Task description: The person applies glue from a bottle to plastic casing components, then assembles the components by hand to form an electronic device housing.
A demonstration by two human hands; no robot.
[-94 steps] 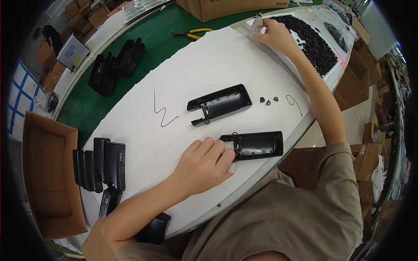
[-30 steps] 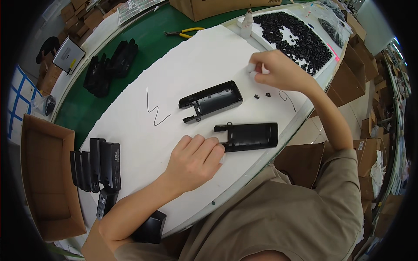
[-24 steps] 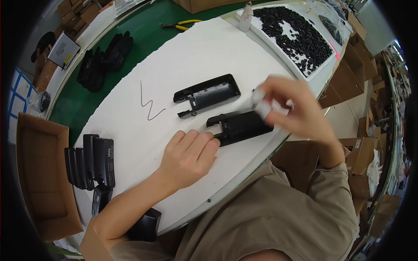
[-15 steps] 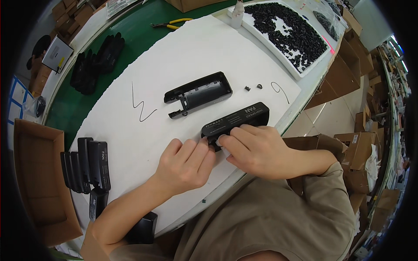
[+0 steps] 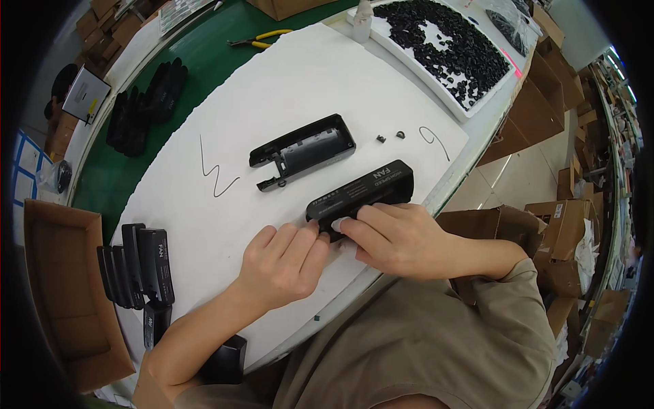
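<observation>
A long black plastic casing (image 5: 368, 187) lies tilted between both hands, its printed face turned up and its far end pointing right. My left hand (image 5: 283, 264) pinches the casing's left end with curled fingers. Closed along its near side is my right hand (image 5: 398, 238), the thumb and forefinger pressed at the same left end. Something whitish (image 5: 338, 224) shows at the right thumb tip; I cannot make out what it is. The fingers hide the part being pressed. Beyond the hands lies an open, hollow black half-shell (image 5: 306, 151). Two small black parts (image 5: 381, 138) rest to its right.
White paper (image 5: 225, 123) covers the green table. A white tray (image 5: 470, 109) of small black pieces and a bottle (image 5: 362, 24) are at the far right. Yellow-handled pliers (image 5: 272, 34), black gloves (image 5: 146, 102), stacked black casings (image 5: 139, 266) and a cardboard box (image 5: 68, 286) sit leftward.
The whole view has shifted a little. Both hands stay at the casing's left end, and the casing has rolled slightly, showing more of its printed face.
</observation>
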